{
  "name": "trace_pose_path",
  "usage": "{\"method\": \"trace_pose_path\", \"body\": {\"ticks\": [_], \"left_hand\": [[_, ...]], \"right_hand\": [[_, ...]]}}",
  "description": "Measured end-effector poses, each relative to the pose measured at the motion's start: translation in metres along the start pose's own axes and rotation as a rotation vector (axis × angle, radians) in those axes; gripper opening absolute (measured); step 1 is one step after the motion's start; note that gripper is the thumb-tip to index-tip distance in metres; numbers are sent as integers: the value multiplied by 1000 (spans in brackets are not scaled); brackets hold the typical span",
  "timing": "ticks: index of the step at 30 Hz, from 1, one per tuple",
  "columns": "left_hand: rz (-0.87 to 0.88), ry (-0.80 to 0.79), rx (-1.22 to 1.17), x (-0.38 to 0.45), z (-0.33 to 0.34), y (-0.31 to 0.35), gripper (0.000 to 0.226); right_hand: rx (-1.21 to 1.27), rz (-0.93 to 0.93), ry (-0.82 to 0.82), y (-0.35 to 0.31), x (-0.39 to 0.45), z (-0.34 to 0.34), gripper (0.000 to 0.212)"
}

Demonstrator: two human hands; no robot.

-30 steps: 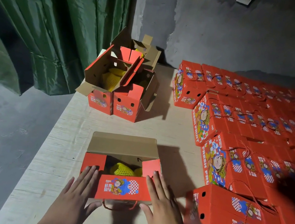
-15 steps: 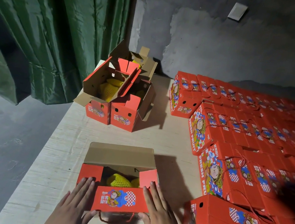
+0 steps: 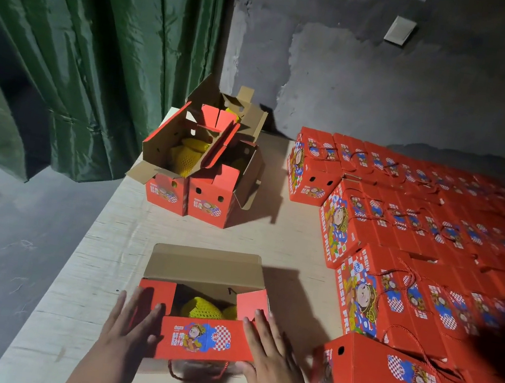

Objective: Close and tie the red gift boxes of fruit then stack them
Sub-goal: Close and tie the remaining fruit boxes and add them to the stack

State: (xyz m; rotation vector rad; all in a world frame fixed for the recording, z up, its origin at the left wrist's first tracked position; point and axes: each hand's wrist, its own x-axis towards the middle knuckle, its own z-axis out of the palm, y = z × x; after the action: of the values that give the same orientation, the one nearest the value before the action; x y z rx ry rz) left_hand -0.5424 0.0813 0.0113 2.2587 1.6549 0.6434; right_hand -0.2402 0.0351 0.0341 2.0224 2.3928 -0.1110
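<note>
Your box (image 3: pixel 200 314) sits low centre of frame: red, cartoon print on front flap, brown rear flap upright, yellow netted fruit (image 3: pixel 202 309) showing inside. Your left hand (image 3: pixel 124 329) and right hand (image 3: pixel 272 363), fingers straight, press flat on side flaps. Pale wood-grain surface (image 3: pixel 97 267). Closed boxes (image 3: pixel 417 234) stacked right; two open boxes (image 3: pixel 196 164) upper centre. Green curtain (image 3: pixel 72 36) upper left, grey wall (image 3: pixel 388 90) behind.

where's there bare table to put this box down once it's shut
One bare strip runs across the table, between the box in hand and the two open boxes at the back. A narrower strip lies along the left edge beside the left hand. The right side is crowded with closed boxes.
</note>
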Motion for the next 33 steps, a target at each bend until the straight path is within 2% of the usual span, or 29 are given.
{"method": "trace_pose_path", "body": {"ticks": [1,3,4,7,17,28,30,33], "left_hand": [[-109,6,-79,-2,2,0,81],[-285,-51,-264,-8,8,-2,62],[-296,-91,-361,-9,9,-3,55],[-302,-154,-516,-5,7,-6,56],[-259,-213,-638,24,17,-15,56],[-207,-191,-368,81,24,-15,58],[-208,-155,-332,92,24,-14,51],[-188,-6,-287,107,17,-6,28]], "right_hand": [[-7,4,-12,0,0,1,77],[12,-13,-51,2,1,4,74],[61,-16,-84,3,2,7,74],[173,33,-140,7,2,15,77],[178,58,-125,13,18,17,77],[325,117,-160,25,43,5,76],[328,119,-161,28,43,4,76],[305,116,-154,32,41,3,76]]}}
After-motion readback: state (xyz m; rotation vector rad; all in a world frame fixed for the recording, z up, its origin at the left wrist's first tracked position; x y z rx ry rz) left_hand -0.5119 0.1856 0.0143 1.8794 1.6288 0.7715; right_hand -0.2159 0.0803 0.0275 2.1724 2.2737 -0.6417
